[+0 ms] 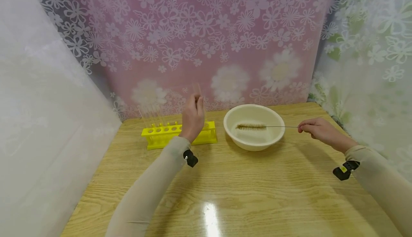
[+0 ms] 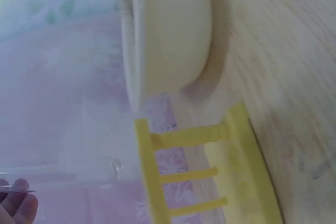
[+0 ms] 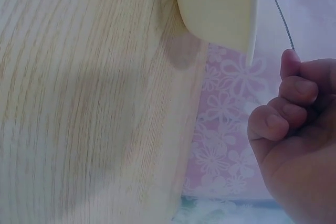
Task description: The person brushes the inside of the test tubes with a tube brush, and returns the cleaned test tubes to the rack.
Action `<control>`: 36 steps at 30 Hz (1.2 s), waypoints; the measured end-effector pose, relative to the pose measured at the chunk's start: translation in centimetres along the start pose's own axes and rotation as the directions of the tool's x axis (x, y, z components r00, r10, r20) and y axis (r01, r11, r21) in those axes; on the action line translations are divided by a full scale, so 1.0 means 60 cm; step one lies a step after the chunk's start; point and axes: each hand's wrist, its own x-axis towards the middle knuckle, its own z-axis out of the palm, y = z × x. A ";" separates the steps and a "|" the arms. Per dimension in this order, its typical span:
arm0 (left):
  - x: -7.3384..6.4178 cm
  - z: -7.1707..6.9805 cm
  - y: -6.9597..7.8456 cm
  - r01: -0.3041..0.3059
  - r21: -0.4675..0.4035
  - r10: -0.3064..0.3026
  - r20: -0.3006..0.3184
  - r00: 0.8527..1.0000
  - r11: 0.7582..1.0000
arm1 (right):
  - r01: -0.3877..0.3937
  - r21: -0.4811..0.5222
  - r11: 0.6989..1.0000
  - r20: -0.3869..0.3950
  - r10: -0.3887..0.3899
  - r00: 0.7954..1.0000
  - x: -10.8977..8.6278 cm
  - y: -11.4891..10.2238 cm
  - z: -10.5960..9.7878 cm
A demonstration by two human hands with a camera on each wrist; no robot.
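My left hand (image 1: 193, 117) is raised above the yellow test tube rack (image 1: 206, 138). Its fingers grip a clear glass test tube (image 2: 79, 173), which shows only faintly in the head view; in the left wrist view the tube's rounded end points toward the rack. On the right, my right hand (image 1: 317, 131) pinches the thin wire handle of a test tube brush (image 1: 251, 126) between thumb and forefinger, the other fingers curled in. The brown bristles lie level over the inside of a white basin (image 1: 254, 145), and the twisted wire (image 3: 281, 17) crosses its right rim.
Several clear test tubes (image 1: 152, 113) stand in the left part of the rack. Rack and basin sit side by side toward the back of the wooden table (image 1: 244, 190). A pink flowered curtain (image 1: 206, 43) hangs close behind, with pale sheets at both sides.
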 end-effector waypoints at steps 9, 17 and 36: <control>0.007 -0.016 0.015 -0.062 -0.033 0.062 0.012 0.998 0.998 | -0.002 -0.011 1.000 -0.001 0.002 1.000 0.000 -0.003 -0.002; -0.011 -0.024 0.011 -0.059 -0.081 0.067 0.095 0.993 0.995 | 0.004 -0.017 1.000 -0.012 -0.004 1.000 -0.002 -0.004 -0.006; -0.051 -0.012 -0.017 0.055 0.014 -0.057 0.360 0.931 0.998 | -0.021 -0.034 0.999 -0.032 0.020 0.999 0.006 -0.003 -0.014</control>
